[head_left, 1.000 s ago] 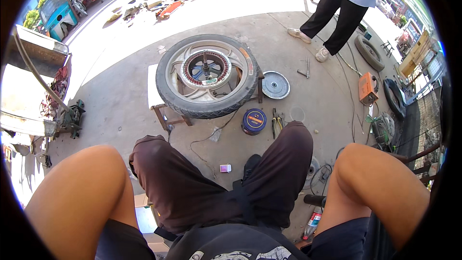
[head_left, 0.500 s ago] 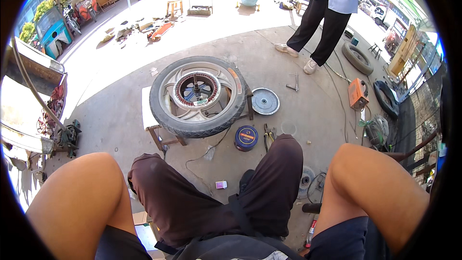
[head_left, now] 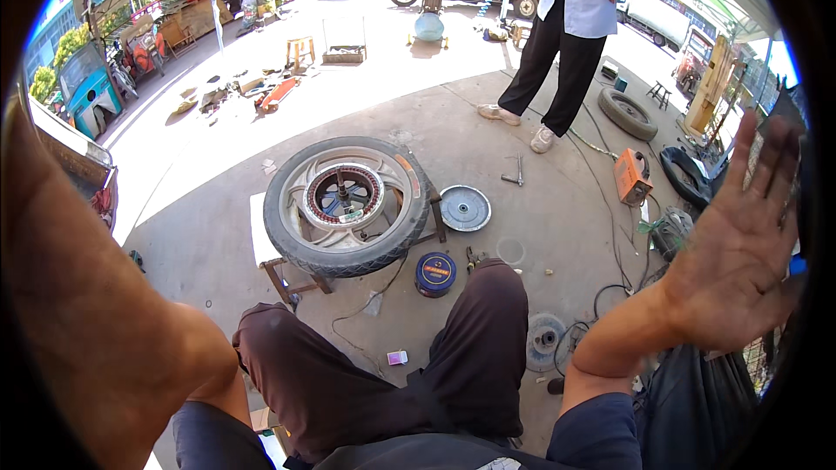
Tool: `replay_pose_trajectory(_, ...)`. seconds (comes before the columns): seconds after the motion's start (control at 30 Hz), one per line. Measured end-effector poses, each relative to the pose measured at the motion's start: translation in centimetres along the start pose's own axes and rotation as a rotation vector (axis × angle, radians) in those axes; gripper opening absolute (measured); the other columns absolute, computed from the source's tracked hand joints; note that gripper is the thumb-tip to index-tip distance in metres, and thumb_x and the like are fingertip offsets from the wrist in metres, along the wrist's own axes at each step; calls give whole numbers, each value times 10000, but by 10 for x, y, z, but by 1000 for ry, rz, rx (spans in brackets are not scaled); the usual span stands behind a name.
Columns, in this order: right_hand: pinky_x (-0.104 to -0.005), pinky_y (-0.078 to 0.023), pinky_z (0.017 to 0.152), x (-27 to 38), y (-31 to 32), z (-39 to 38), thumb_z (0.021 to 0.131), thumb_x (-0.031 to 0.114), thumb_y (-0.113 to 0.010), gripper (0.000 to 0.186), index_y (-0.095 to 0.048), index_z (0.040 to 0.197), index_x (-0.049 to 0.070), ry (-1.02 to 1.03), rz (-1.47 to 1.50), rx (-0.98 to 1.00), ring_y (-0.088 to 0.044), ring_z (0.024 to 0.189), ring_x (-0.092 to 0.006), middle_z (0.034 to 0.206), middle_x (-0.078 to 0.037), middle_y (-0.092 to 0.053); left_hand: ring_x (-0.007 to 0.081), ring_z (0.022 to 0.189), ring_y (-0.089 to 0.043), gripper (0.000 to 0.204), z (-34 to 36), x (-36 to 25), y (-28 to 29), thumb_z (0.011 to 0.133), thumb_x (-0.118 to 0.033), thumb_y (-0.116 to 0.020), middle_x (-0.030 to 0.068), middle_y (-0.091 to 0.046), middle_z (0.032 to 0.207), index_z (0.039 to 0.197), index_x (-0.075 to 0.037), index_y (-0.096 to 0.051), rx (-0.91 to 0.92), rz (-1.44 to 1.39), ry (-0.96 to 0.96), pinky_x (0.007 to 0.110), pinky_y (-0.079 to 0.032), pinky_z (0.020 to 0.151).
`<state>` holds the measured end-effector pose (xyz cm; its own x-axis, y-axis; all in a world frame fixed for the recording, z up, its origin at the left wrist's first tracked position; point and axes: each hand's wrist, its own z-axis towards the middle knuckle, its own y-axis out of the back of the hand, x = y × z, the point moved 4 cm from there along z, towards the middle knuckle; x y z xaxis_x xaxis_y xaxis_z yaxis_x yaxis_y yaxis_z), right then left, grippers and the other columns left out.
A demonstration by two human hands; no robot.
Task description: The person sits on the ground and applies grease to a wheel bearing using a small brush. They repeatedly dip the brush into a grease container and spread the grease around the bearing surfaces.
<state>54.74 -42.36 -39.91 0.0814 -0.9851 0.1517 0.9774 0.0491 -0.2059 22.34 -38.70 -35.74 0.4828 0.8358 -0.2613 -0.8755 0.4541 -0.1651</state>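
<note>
My right hand is raised at the right side, palm showing, fingers stretched and spread, holding nothing. My left forearm rises large and close along the left edge; the hand itself lies beyond the picture's dark rim. In front of my knees a wheel with a black tyre lies flat on a low stool. Its hub is uncovered, with a ring of copper-coloured windings and an upright axle in the middle. Neither hand touches the wheel.
Right of the wheel lie a round metal cover, a dark blue round tin and pliers. A person in a light blue shirt stands beyond. An orange machine, loose tyres and cables are at right. A small pink box lies between my feet.
Both my forearms have come up from beside my knees, and my right hand has entered the view with its fingers spread. The whole view has shifted slightly; the wheel stays on the stool.
</note>
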Motion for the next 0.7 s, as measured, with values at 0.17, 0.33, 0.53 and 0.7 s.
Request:
replay_pose_trajectory(0.17,-378,-498,942,-132,124,-222,1047,342,-421,530,-388,1403,-50,-802,-532,-236,-606,1020,-211,1227,-181,-561,138,811,-388,355,-94,128,61,1031,-290,-384,55,-421,922,1152,25,-494,-37,49,318,296,-349,755)
replay_pose_trajectory(0.33,-327,-543,663,-135,247,-525,957,192,-569,306,-645,1022,-97,-1605,-1010,38,-672,704,-189,831,-136,-695,93,792,-437,305,-191,261,99,990,-252,-527,17,-497,903,1135,14,-552,61,530,1100,258,-384,713)
replay_pose_trajectory(0.53,-500,-510,858,-9,273,-709,811,341,-687,413,-664,1006,-23,-2102,-1160,798,-655,984,-447,995,-270,-687,187,994,-549,412,-274,343,77,849,-174,-676,115,-592,1036,1173,53,-562,385,730,1312,311,-424,924)
replay_pose_trajectory(0.7,-507,-477,978,5,251,-695,862,320,-689,495,-570,1257,47,-2344,-1250,397,-567,1178,-465,1289,-274,-567,234,968,-587,482,-278,362,74,765,-129,-673,159,-596,1026,1188,67,-554,480,681,1525,347,-469,858)
